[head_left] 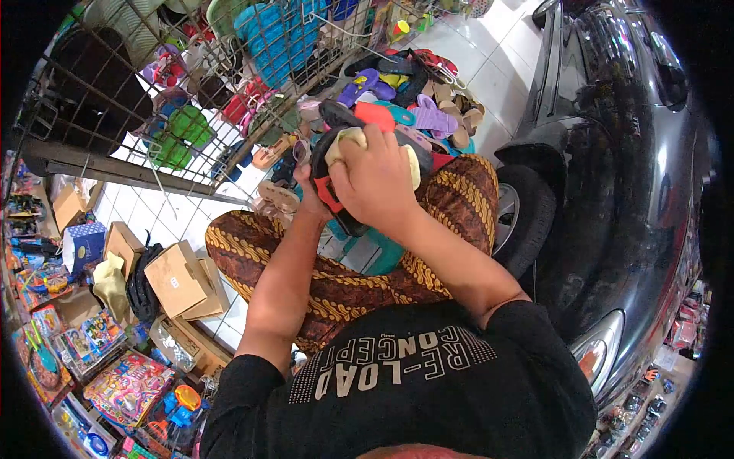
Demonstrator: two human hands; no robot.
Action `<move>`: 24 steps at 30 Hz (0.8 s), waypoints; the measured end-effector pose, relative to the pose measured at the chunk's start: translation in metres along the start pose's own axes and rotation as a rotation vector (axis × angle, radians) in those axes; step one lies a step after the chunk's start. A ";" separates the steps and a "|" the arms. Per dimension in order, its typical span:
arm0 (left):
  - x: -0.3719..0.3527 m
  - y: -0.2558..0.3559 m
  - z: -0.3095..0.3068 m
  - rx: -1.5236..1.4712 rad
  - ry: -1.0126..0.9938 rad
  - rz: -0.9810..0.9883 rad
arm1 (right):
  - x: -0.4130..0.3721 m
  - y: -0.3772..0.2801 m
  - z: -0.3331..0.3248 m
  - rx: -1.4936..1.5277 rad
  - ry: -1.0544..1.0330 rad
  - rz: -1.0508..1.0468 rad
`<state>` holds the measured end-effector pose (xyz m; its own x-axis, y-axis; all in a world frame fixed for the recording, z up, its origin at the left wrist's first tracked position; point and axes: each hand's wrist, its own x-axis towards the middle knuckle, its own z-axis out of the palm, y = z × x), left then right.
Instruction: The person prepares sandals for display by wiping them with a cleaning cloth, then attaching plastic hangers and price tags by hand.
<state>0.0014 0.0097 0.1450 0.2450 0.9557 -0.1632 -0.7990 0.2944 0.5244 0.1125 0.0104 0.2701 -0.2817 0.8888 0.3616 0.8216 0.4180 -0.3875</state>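
My left hand (pixel 310 191) is closed around the edge of a black-and-red sandal (pixel 329 193), which is tilted up above my lap. My right hand (pixel 376 180) grips a pale yellow cloth (pixel 349 144) and presses it against the sandal. The fingers and cloth cover much of the sandal's face. Just beyond my hands lies a heap of mixed footwear, with purple sandals (pixel 436 121) and beige sandals (pixel 465 107) among it. Part of a teal item (pixel 384 258) shows on the floor between my legs.
A wire rack (pixel 202 172) hung with footwear stands front left. A dark car (pixel 612 176) is close on my right, its wheel (pixel 524 214) near my knee. Cardboard boxes (pixel 176 279) and packaged toys (pixel 128 386) crowd the left. White floor tiles (pixel 489 53) show ahead.
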 end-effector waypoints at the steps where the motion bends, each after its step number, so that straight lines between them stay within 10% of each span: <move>1: -0.001 0.003 0.004 0.015 -0.002 -0.004 | 0.001 -0.003 0.000 -0.063 0.019 0.036; 13: 0.013 -0.005 -0.028 -0.132 -0.128 0.077 | 0.009 -0.006 0.001 0.089 -0.036 -0.370; 20: 0.013 0.015 -0.026 -0.153 -0.267 0.125 | -0.008 0.014 -0.026 0.372 0.311 -0.157; 24: 0.008 0.027 0.003 -0.151 -0.211 0.099 | -0.042 0.023 -0.043 0.318 0.172 -0.165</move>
<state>-0.0165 0.0249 0.1600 0.2575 0.9639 0.0684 -0.8939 0.2107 0.3957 0.1639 -0.0251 0.2824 -0.2875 0.7719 0.5670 0.5703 0.6136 -0.5461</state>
